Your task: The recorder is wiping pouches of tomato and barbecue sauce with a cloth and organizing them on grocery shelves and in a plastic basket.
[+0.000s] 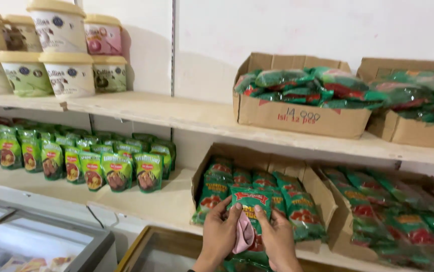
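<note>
Head view, lower centre of the frame: I am watching both hands holding up one green sauce pouch [251, 214] in front of an open cardboard box [313, 187] of the same pouches on the lower shelf [161, 204]. The left hand [220, 232] is gripping the pouch's left edge, its fingers [233, 211] curling over the front while the thumb side is lying against the pack. The right hand [278, 236] is gripping the right edge, its fingertips [258, 209] pressing on the pouch's face just below the red label band. A pink cloth [243, 235] is sitting between the two hands, bunched against the lower half of the pouch; I cannot tell which hand is pinching it. The pouch is standing upright, its top edge rising above both sets of fingers.

To the right, a second box of green and red pouches [393, 214] is lying on the same shelf. At the upper right, two more cardboard boxes [302, 118] of similar packs are resting on the upper shelf [196, 113]. At the left, a row of small green standing pouches [101, 168] is lining the lower shelf, and stacked tubs with tan lids [58, 48] are filling the upper left corner. A glass-topped freezer [40, 242] is showing at the lower left.
</note>
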